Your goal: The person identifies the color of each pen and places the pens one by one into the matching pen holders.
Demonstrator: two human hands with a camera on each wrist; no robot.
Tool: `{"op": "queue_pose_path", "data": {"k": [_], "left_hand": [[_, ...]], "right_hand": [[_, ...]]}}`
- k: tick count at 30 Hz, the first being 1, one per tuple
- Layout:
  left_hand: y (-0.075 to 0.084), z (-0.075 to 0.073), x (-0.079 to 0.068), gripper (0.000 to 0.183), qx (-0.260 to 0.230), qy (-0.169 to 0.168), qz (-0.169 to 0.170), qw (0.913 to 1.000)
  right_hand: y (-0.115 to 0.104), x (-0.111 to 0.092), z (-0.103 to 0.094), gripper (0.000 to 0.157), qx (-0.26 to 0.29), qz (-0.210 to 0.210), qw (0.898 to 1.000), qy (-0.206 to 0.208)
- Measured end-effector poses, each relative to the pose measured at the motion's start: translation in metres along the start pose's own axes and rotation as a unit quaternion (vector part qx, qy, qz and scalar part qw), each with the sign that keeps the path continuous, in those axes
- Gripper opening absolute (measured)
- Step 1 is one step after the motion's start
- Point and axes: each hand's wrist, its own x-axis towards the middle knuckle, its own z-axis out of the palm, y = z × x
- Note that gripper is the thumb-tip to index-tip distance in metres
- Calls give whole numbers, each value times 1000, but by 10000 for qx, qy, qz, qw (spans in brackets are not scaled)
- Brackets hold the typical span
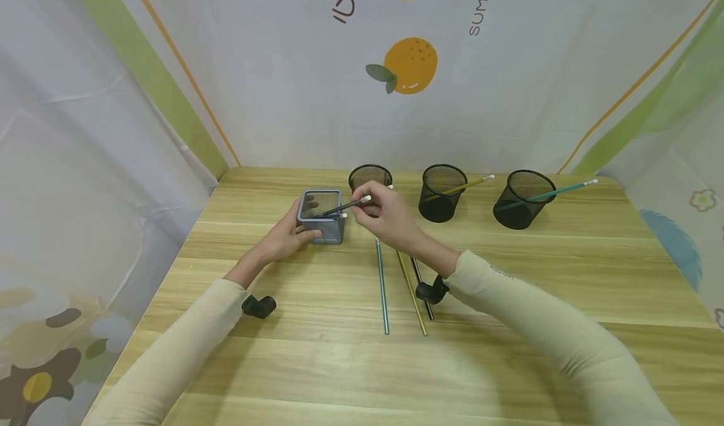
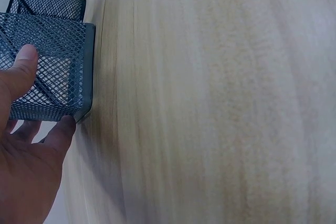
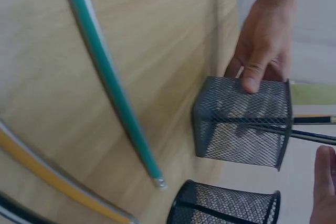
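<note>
My left hand (image 1: pixel 288 234) grips the side of a square grey mesh pen holder (image 1: pixel 327 231), thumb on the near face. In the left wrist view, a fingertip (image 2: pixel 65 124) touches the holder's lower edge. My right hand (image 1: pixel 384 215) pinches a dark pencil (image 1: pixel 351 206) near its white eraser; its other end is inside the square holder, slanting. A second dark pencil (image 3: pixel 315 119) rests in that holder, eraser sticking out. In the right wrist view, my right hand (image 3: pixel 324 187) shows only partly at the edge, so the pinch is cut off.
Behind my right hand stands a round black mesh cup (image 1: pixel 370 173), partly hidden. Further right are a cup (image 1: pixel 438 207) with a yellow pencil (image 1: pixel 464 186) and a cup (image 1: pixel 515 215) with a teal pencil (image 1: pixel 565 189). Teal (image 1: pixel 382 288), yellow (image 1: pixel 411 291) and black (image 1: pixel 417 272) pencils lie on the table.
</note>
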Motion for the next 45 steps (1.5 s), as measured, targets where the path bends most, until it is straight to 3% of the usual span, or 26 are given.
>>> {"op": "queue_pose_path", "data": {"k": [9, 28, 36, 45], "left_hand": [[0, 0, 1, 80, -11, 17, 25, 10000], [0, -1, 4, 79, 19, -14, 67, 10000], [1, -1, 2, 80, 20, -24, 24, 10000], [-1, 0, 1, 80, -62, 7, 98, 9999]], "right_hand": [[9, -8, 0, 25, -187, 761, 9953, -568], [1, -12, -12, 13, -18, 477, 9975, -521], [1, -18, -16, 7, -392, 486, 9969, -474], [2, -31, -32, 6, -255, 644, 9957, -612]]}}
